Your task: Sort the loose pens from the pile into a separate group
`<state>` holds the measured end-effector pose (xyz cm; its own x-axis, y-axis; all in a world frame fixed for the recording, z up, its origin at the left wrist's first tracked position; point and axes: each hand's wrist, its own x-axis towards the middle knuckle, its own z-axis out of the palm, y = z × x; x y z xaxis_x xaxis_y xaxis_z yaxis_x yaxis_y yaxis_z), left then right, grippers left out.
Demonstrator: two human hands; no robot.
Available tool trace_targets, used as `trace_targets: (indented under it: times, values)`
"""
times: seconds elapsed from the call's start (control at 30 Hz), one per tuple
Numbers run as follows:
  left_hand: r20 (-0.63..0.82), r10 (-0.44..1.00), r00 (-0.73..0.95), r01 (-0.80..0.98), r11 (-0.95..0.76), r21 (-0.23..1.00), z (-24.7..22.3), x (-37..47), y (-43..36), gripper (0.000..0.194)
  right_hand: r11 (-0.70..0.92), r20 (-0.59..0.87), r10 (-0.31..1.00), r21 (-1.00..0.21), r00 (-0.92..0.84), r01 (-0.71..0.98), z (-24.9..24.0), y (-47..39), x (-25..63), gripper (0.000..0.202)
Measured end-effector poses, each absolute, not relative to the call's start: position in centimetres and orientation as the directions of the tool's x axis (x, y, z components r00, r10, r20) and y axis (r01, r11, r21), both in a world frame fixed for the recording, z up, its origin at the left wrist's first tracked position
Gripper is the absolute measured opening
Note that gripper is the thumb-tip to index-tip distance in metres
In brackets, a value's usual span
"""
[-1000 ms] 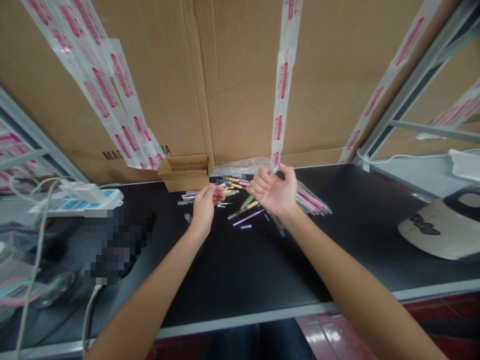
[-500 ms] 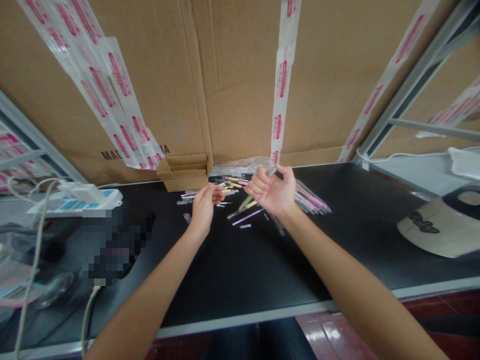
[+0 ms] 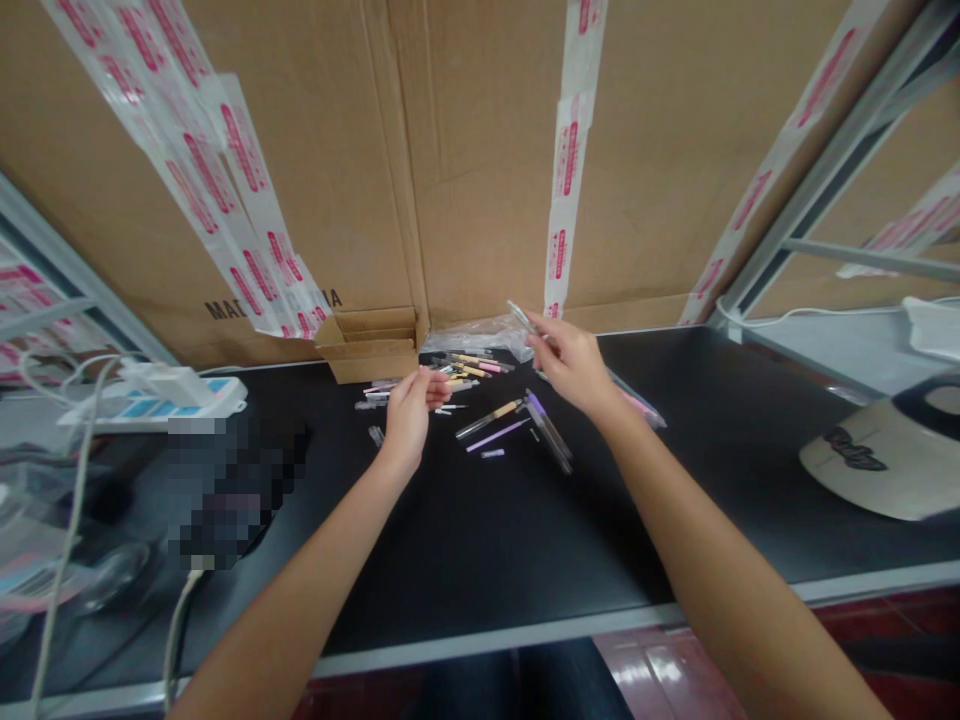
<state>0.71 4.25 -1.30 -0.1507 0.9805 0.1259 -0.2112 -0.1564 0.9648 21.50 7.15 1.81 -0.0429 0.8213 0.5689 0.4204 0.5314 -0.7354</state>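
Note:
My right hand (image 3: 574, 365) is closed around a slim pen (image 3: 521, 318), raised over the table with its pale end pointing up and left. My left hand (image 3: 409, 415) has its fingers curled in beside the pen pile; whatever they hold, if anything, is hidden. Behind it lies a loose heap of pen parts (image 3: 472, 362), yellow, pink and clear. Between the hands rest a yellow-and-clear pen (image 3: 489, 419), a thin purple rod (image 3: 496, 436) and a small purple cap (image 3: 493, 454). Clear tubes (image 3: 551, 440) lie below my right hand, which partly covers a row of coloured pens (image 3: 643, 408).
A small open cardboard box (image 3: 371, 360) stands at the back, with a clear plastic bag (image 3: 472, 335) beside it. On the left are a power strip (image 3: 202, 400), a blurred-out dark device (image 3: 236, 495) and cables. A cap (image 3: 885, 450) sits at the right.
My right hand has turned from palm up to palm down, swinging the pen to point up and left. The green piece beneath it no longer shows. My left hand has barely moved.

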Motion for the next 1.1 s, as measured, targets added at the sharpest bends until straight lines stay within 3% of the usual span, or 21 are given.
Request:
trace_targets:
  times: [0.07, 0.13, 0.27, 0.37, 0.6, 0.9, 1.1]
  values:
    - [0.125, 0.98, -0.152, -0.211, -0.156, 0.965, -1.3, 0.8, 4.2, 0.033, 0.383, 0.53, 0.848, -0.616, 0.003, 0.688, 1.6, 7.4, 23.0, 0.032]
    - [0.118, 0.981, -0.155, -0.214, -0.15, 0.965, -1.2, 0.8, 4.2, 0.032, 0.196, 0.443, 0.895, -0.506, 0.058, 0.84, 1.2, 7.7, 24.4, 0.033]
    - [0.09, 0.983, -0.16, -0.236, -0.127, 0.963, -1.2, 0.9, 4.3, 0.03, -0.058, 0.315, 0.933, -0.347, 0.175, 0.936, 0.1, 8.3, 26.5, 0.026]
    - [0.084, 0.984, -0.155, -0.245, -0.121, 0.962, -1.3, 0.9, 4.4, 0.029, -0.137, 0.238, 0.946, -0.32, 0.219, 0.938, -0.7, 8.8, 27.6, 0.023]
    - [0.103, 0.981, -0.163, -0.23, -0.139, 0.963, -1.4, 0.8, 4.4, 0.029, -0.146, 0.206, 0.955, -0.295, 0.212, 0.944, -1.6, 9.3, 29.3, 0.023]
    - [0.168, 0.941, -0.293, -0.234, -0.241, 0.942, -1.0, 0.3, 4.6, 0.028, -0.077, 0.212, 0.968, -0.261, 0.135, 0.962, -1.6, 9.2, 29.5, 0.026]
    - [0.183, 0.915, -0.359, -0.238, -0.28, 0.93, -0.7, -0.3, 4.9, 0.027, 0.04, 0.319, 0.946, -0.278, 0.053, 0.96, -1.0, 9.1, 28.7, 0.025]
